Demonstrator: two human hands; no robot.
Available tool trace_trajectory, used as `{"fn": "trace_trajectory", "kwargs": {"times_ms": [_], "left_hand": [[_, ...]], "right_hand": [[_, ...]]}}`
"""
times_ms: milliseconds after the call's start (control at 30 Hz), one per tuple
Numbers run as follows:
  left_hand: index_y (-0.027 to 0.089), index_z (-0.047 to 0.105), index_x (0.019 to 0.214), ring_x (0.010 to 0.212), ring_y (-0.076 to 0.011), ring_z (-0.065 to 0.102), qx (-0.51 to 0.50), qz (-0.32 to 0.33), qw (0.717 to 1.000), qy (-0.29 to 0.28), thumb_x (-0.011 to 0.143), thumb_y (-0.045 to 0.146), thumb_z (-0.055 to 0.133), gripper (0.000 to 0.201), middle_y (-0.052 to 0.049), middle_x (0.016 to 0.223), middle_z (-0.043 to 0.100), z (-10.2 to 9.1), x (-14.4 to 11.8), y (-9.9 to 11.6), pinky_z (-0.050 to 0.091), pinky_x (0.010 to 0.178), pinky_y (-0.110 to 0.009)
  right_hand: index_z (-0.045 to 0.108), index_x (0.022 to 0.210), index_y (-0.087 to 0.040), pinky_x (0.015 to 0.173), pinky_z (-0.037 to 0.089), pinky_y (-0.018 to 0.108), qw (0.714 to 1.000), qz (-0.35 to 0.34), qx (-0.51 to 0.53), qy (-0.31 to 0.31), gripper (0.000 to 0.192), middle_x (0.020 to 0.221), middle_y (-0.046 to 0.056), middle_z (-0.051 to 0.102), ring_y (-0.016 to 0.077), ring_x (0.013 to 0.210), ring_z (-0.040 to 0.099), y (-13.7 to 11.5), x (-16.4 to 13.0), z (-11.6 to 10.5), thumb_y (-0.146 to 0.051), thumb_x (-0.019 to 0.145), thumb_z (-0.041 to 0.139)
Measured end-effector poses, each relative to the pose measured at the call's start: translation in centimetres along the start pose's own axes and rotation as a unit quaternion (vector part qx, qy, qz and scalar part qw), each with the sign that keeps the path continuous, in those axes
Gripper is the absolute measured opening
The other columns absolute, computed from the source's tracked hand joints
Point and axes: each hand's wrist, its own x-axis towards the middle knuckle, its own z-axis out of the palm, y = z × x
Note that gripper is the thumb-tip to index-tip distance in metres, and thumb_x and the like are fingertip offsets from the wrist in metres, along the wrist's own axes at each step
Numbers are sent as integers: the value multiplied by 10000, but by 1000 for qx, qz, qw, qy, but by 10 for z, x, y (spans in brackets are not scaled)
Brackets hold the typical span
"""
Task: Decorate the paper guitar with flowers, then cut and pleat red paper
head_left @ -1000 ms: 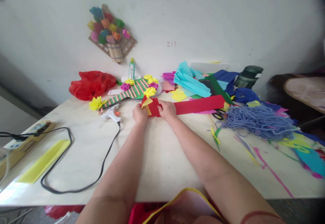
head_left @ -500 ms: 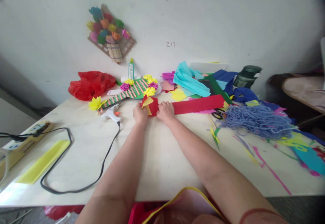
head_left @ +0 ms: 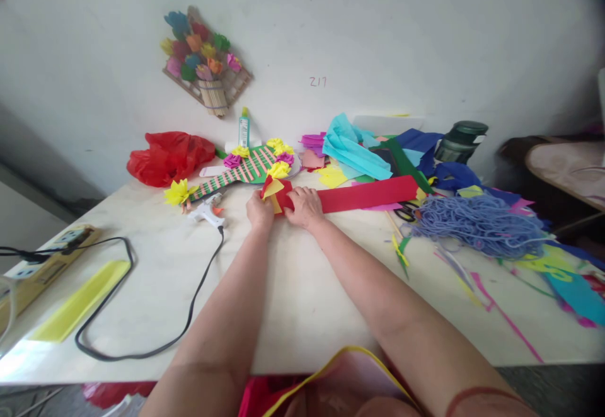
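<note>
A long red paper strip [head_left: 368,193] lies across the table, its left end folded up with pale yellow pieces [head_left: 273,189] showing on it. My left hand [head_left: 259,211] is closed on that folded end. My right hand [head_left: 306,208] grips the strip just to the right of the fold, thumb and fingers bent over the paper. Right behind my hands lies a green guitar-shaped craft [head_left: 253,166] with pink strips and yellow and purple paper flowers. A white glue gun [head_left: 208,213] rests to the left of my left hand.
The glue gun's black cord [head_left: 193,303] loops toward a power strip [head_left: 47,266] and a yellow sheet [head_left: 85,303]. Blue yarn [head_left: 477,225], scissors [head_left: 405,212] and paper scraps crowd the right. A red plastic bag [head_left: 167,159] and a dark green jar [head_left: 460,142] stand near the wall.
My right hand has shifted slightly left along the red strip, its thumb and fingers now spread wider over the paper. My left hand stays at the folded end.
</note>
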Motion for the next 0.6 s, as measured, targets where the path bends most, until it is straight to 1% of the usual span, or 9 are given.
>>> {"fn": "trace_trajectory", "kwargs": {"times_ms": [67,200,333,400,467,533,600], "left_hand": [[209,601,1013,844,-190,620,-4,2,1000,3,754,238,442,305,-62,917,673,1,1,-1,453,713,-255],[206,608,992,839,-194,621,-18,-1,1000,5,743,244,449,298,-63,893,674,1,1,-1,453,707,-258],[210,606,1002,831,-189,622,-33,-12,999,3,745,250,447,305,-58,899,674,1,1,-2,456,702,-254],[210,604,1017,826,-185,623,-36,-11,999,1,749,248,441,316,-56,903,674,1,1,-3,459,702,-252],[207,604,1027,826,-184,622,-32,-7,999,1,751,245,437,325,-57,907,674,1,2,-2,461,713,-252],[203,607,1030,835,-182,621,-28,-3,1000,3,750,238,437,329,-57,920,673,1,1,-2,461,725,-249],[200,607,1033,848,-179,619,-32,2,999,4,746,225,438,334,-54,933,673,1,1,-1,459,731,-241]], "right_hand": [[579,1050,-155,844,314,384,1000,13,-11,-3,347,1050,118,581,265,984,449,-1,0,1,-301,742,515],[569,1056,-158,832,326,367,998,51,-19,-23,331,1007,112,603,252,953,473,2,2,5,-208,741,482],[550,1112,-164,824,341,361,998,52,-11,-19,365,1030,109,600,245,966,479,4,2,4,-176,760,454],[552,1113,-167,831,346,370,999,41,-9,-13,349,1044,112,592,248,975,478,2,1,2,-216,784,450],[562,1091,-159,844,347,387,999,33,-10,-11,340,1047,119,587,256,977,476,-1,0,-1,-300,800,460],[575,1056,-141,857,345,400,999,36,-17,-13,365,1038,128,587,266,975,475,-4,0,-2,-368,783,488],[587,1026,-126,859,346,399,998,48,-26,-16,368,1030,134,588,271,973,475,-5,0,-1,-367,758,515]]}}
